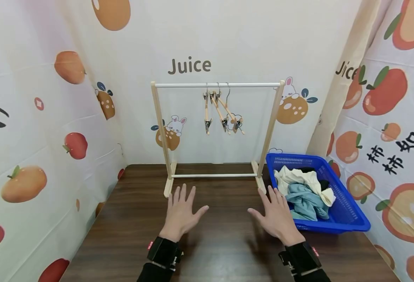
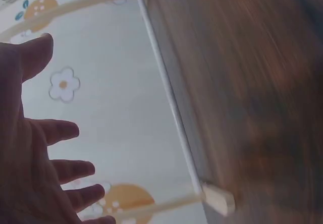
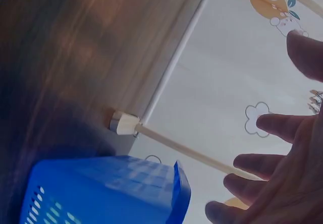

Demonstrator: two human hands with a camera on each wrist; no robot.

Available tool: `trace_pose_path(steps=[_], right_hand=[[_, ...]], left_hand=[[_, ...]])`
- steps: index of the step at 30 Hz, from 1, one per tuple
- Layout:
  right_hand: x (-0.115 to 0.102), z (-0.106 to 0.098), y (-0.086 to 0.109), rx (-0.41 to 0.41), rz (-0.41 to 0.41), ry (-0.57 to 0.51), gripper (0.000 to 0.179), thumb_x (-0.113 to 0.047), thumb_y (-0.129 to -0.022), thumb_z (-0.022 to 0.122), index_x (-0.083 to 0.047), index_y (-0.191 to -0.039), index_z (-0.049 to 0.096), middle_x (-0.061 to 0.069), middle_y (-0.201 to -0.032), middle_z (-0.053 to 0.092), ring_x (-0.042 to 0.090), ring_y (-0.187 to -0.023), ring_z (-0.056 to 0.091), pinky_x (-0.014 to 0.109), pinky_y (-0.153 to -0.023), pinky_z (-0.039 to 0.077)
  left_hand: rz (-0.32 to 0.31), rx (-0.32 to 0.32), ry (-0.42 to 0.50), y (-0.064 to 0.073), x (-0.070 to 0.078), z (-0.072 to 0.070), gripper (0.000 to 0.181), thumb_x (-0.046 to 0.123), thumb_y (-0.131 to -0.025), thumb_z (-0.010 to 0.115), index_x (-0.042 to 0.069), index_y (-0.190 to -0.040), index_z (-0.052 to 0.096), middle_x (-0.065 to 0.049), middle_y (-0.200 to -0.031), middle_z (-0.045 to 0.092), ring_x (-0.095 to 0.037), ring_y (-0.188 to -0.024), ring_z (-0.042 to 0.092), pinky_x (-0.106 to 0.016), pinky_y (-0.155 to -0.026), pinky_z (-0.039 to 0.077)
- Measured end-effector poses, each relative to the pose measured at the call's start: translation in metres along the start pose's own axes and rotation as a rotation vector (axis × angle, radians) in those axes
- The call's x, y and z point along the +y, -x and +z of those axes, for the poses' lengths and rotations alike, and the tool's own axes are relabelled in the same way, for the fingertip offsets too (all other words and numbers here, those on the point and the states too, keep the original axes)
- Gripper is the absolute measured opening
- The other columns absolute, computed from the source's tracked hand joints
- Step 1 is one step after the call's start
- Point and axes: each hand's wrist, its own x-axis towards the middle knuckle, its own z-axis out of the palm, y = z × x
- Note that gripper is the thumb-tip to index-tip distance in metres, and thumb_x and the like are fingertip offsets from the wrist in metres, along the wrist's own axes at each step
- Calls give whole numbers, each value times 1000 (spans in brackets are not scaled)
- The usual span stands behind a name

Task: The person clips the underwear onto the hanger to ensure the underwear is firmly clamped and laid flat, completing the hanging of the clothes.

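Note:
Both hands hover over the table in front of a small garment rack (image 1: pixel 214 176), fingers spread and holding nothing. My left hand (image 1: pixel 180 214) is before the rack's left foot; the left wrist view shows its palm side (image 2: pixel 35 148). Close to the blue basket's (image 1: pixel 349 211) left side is my right hand (image 1: pixel 276 214), with its fingers apart in the right wrist view (image 3: pixel 287 168). Three wooden clip hangers (image 1: pixel 224 113) hang from the rack's white top bar (image 1: pixel 186 85). Inside the basket lie a teal cloth (image 1: pixel 307 201), a cream cloth (image 1: pixel 303 178) and something black, partly hidden.
The dark wooden table (image 1: pixel 221 250) extends below and around the rack. Behind it hangs a white fruit-printed curtain (image 1: pixel 129 78), with more printed cloth (image 1: pixel 376 141) along the right side. The basket stands at the table's right, beside the rack's right foot (image 1: pixel 259 183).

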Motion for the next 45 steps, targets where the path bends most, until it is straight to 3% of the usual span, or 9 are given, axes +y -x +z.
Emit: trace_pose_path(steps=[9,16,22,25,31,36,40,45], right_hand=[[15,-23,-8,18,-11,35,68,-46,-103,56,3,-149,45,36,-151,38,54,-139,35,68,-109,30],[38,-47,-24,44,-47,101,60,-38,-103,59,6,-143,50,35,-144,44,53,-132,43,68,-103,37],[59,-70,-36,4,-16,161,55,-31,-102,61,9,-139,52,36,-139,49,53,-128,46,67,-104,37],[70,-75,-41,-35,7,209,54,-30,-101,63,9,-136,53,35,-133,54,53,-122,52,66,-99,42],[88,-80,-54,-142,74,239,56,-28,-100,64,11,-138,51,40,-134,50,57,-119,51,68,-92,46],[99,-83,-65,-208,109,212,59,-28,-99,65,11,-140,49,41,-134,48,58,-119,50,68,-88,48],[110,-80,-70,-266,136,215,60,-26,-98,65,12,-141,47,42,-134,47,59,-121,49,68,-87,48],[132,-73,-71,-358,170,211,62,-19,-94,67,14,-141,46,42,-132,49,58,-119,51,66,-90,48]], left_hand=[[203,55,34,-18,58,30,66,51,-104,51,4,-149,48,-24,-151,45,-39,-142,40,-55,-116,29],[360,93,-75,-29,105,55,48,42,-106,53,5,-136,61,-12,-131,62,-27,-122,60,-42,-99,49],[542,187,-212,-36,147,80,34,39,-103,59,12,-123,66,-3,-115,66,-20,-101,66,-32,-83,54],[611,199,-243,-37,168,91,34,38,-103,59,14,-126,65,-1,-115,65,-16,-98,65,-28,-82,54],[615,23,-274,-42,196,99,48,44,-106,49,25,-150,51,-1,-147,53,-15,-126,56,-26,-99,49],[590,-79,-305,-46,206,103,48,47,-108,43,33,-154,45,1,-156,43,-14,-137,46,-24,-103,46],[599,-78,-340,-48,210,109,44,47,-108,44,34,-149,51,3,-153,46,-14,-137,45,-23,-103,45],[646,8,-374,-46,213,115,32,44,-106,49,35,-130,68,3,-141,55,-16,-128,50,-21,-101,46]])
